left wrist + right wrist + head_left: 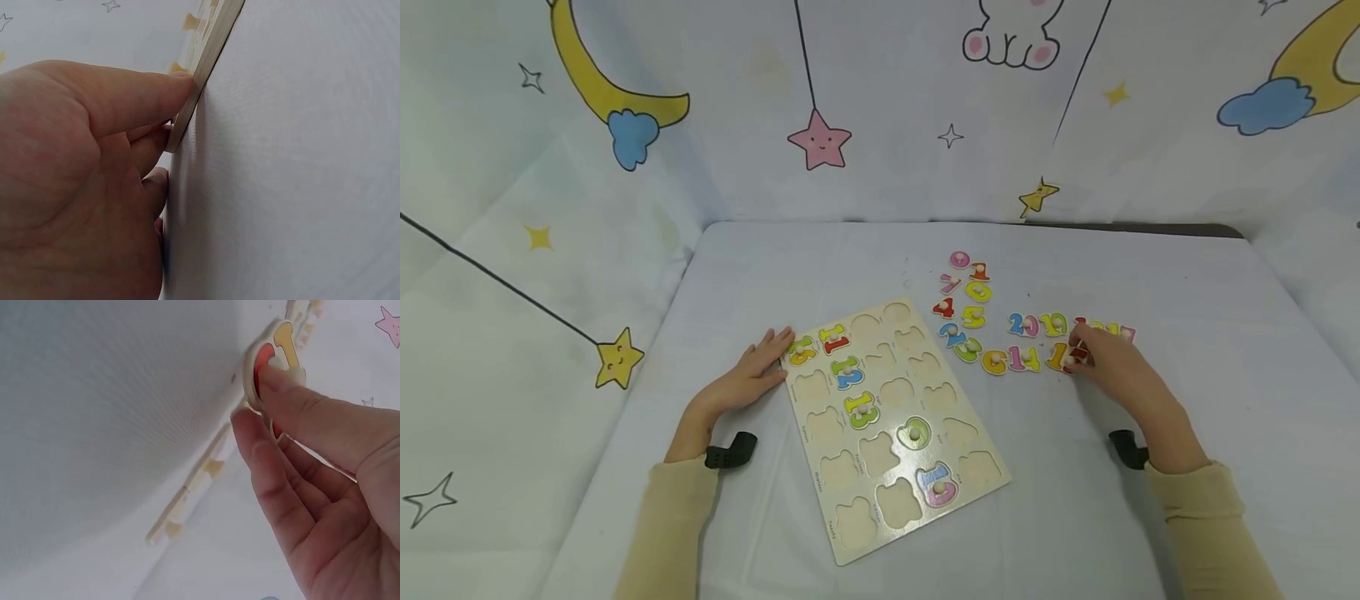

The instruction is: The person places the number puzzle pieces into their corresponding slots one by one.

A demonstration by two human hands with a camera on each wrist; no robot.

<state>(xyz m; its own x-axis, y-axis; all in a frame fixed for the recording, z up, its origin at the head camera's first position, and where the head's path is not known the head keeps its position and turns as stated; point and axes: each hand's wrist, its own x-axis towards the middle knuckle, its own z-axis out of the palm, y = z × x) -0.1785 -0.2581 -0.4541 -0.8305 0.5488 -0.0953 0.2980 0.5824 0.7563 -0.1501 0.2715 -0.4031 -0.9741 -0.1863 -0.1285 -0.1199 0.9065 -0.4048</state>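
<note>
At the far-left corner of the wooden number board (887,421), the left hand (741,379) touches the edge with thumb and fingers extended, not curled round it. Rightward, the board lies askew on the white surface (1045,508), its long axis running from far left to near right. Past its right long edge, well apart from the left hand, come an orange numeral (994,362) resembling a 6 and a pink-and-yellow piece (1024,359). Then the right hand (1112,367), its grip the nearer one, pinches a yellow-and-red number piece (264,355) between thumb and fingers, partly hiding its second figure. From that grip, the board lies leftward and nearer the person, with those two loose pieces in between.
</note>
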